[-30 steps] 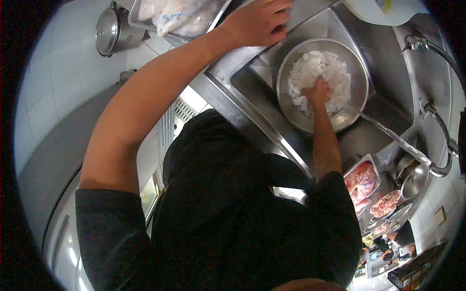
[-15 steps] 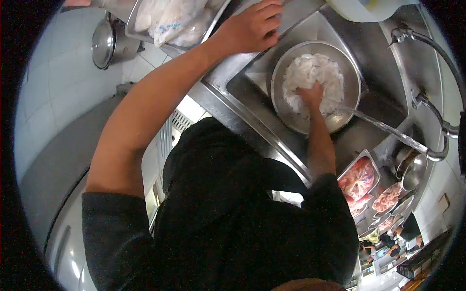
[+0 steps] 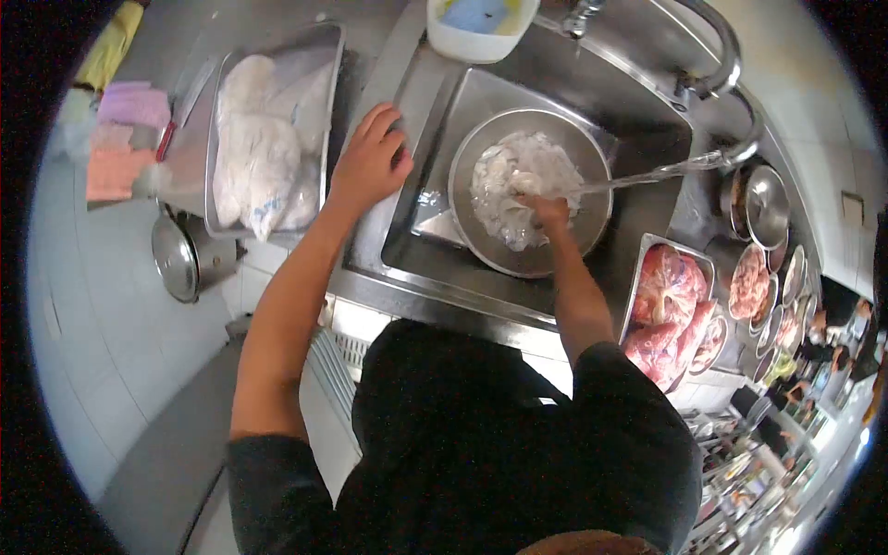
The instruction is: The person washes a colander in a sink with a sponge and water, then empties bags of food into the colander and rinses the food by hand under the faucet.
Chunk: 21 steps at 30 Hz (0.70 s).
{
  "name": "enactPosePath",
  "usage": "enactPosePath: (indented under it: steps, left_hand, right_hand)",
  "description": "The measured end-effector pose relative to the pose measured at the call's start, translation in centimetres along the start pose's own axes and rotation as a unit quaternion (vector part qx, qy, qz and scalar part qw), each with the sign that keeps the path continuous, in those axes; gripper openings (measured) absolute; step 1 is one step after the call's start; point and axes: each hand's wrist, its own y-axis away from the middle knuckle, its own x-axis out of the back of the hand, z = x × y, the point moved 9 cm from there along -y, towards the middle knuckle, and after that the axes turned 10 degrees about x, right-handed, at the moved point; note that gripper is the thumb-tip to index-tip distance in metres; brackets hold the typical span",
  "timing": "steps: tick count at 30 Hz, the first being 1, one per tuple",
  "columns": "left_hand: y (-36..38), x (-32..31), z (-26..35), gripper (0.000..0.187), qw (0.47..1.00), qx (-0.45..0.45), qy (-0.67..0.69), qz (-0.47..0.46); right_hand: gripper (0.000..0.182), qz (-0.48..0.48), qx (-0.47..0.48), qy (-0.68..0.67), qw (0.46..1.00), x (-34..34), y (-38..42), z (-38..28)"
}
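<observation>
Soft white pieces, whose kind I cannot make out, lie in water in a round metal bowl. The bowl stands in the steel sink. My right hand reaches into the bowl among the pieces, its fingers mostly hidden by them. A stream of water from the tap runs into the bowl beside that hand. On the counter by the sink's left edge rests my left hand, fingers loosely bent and apart, holding nothing.
Left of the sink, a metal tray holds bagged pale meat; a knife and cloths lie beyond. At right are a tray of red meat and several bowls. A white tub stands at the sink's back.
My view has swung left, bringing the knife and cloths into sight. My right hand stays in the bowl, where the white pieces have shifted. My left hand stays by the sink's edge.
</observation>
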Motion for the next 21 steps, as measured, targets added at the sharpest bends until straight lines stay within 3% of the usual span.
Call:
enactPosePath:
  steps: [3,6,9,12,15,18,21]
  left_hand:
    - [-0.1,0.2,0.4,0.016,1.000,-0.007,0.002,0.002]
    - [0.1,0.1,0.7,0.016,1.000,-0.013,-0.001,0.010]
    - [0.3,0.2,0.6,0.016,1.000,-0.020,-0.009,0.020]
    - [0.3,0.1,0.8,0.016,0.999,-0.026,-0.012,0.022]
    - [0.3,0.0,0.6,0.017,1.000,-0.022,-0.011,0.013]
    - [0.4,-0.3,0.4,0.017,1.000,-0.014,-0.007,0.009]
    - [0.0,0.0,0.6,0.018,1.000,-0.018,-0.003,0.007]
  right_hand:
    - [0.081,0.097,0.071,-0.083,0.989,0.6,-0.2,-0.4]
    - [0.068,0.063,-0.028,-0.130,0.989,-0.3,-0.7,2.0]
    - [0.064,0.217,-0.028,-0.103,0.970,0.0,-2.7,4.9]
    - [0.068,0.198,0.004,-0.029,0.980,1.1,-2.4,3.7]
    - [0.087,0.102,-0.020,0.004,0.995,1.2,-1.6,2.3]
    - [0.107,0.130,0.000,0.233,0.964,1.6,0.6,-2.1]
    - [0.115,0.052,0.074,0.221,0.971,0.3,0.2,-5.8]
